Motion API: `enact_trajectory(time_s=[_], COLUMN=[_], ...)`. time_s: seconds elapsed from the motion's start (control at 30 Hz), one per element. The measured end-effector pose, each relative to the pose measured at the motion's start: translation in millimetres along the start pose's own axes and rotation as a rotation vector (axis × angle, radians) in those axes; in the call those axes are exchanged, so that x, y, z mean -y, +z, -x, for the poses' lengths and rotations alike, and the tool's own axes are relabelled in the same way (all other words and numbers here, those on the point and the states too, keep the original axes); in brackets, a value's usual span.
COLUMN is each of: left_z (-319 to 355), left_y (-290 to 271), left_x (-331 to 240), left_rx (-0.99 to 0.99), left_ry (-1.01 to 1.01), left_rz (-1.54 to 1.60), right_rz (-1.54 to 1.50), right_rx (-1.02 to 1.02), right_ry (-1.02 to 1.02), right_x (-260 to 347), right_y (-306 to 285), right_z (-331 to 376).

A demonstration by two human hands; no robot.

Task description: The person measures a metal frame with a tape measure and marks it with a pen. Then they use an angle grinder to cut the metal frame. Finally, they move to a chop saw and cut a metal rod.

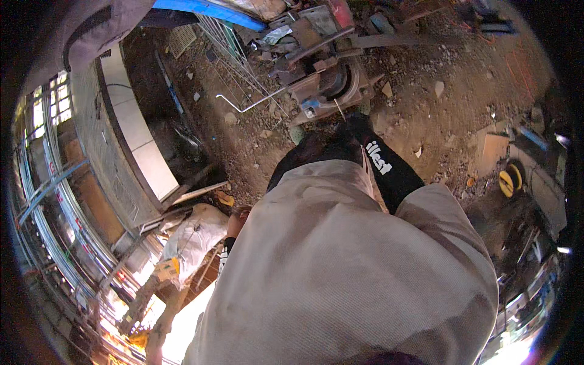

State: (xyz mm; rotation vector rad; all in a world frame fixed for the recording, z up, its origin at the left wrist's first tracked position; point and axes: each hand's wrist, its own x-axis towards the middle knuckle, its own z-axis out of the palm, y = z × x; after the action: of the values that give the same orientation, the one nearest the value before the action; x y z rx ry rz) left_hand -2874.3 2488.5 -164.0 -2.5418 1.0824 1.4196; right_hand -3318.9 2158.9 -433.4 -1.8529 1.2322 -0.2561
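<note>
My left hand (236,224) shows only in part beside my grey shirt, below a black cuff; its fingers are mostly hidden. It is nearest to a pale sack (196,236). My right forearm, in a black sleeve (392,165) with white lettering, reaches forward and down. At its end my right hand (360,123) is dark and hard to make out. A thin rod (339,109) sticks up close to it; whether the hand grips it is unclear. Just ahead sits a rusty metal machine base (328,108) with a curved dark part. A bent pale rod (243,110) reaches out leftward from it.
Scrap metal (304,36) is piled behind the machine base. Stones and debris lie over the dirt floor (438,115). A long bench with white panels (131,115) and racked metal bars (58,201) run along the left. A yellow reel (510,180) lies at right.
</note>
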Motion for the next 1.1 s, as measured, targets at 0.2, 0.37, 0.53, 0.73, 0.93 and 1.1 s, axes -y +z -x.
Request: enact_trajectory(time_s=[0.2,0.37,0.53,0.73,0.93,1.1], left_z=[-35,-33,-42,-48,-34,-27], left_y=[-83,-125,-120,-81,-97,-98], left_x=[21,53,133,200,186,186], left_rx=[-0.027,-0.011,0.069,0.103,0.081,-0.014], left_ry=[0.074,-0.101,-0.138,-0.099,-0.016,-0.009], left_rz=[-0.060,0.081,0.469,0.322,0.131,0.261], right_rz=[-0.118,-0.097,-0.050,0.164,-0.015,0.530], right_rx=[-0.187,-0.433,-0.452,-0.454,-0.329,-0.280], right_ry=[0.252,0.295,0.313,0.179,0.371,0.174], right_x=[38,73,65,40,48,44], right_y=[46,98,85,49,28,30], right_z=[24,19,3,-26,-74,-75])
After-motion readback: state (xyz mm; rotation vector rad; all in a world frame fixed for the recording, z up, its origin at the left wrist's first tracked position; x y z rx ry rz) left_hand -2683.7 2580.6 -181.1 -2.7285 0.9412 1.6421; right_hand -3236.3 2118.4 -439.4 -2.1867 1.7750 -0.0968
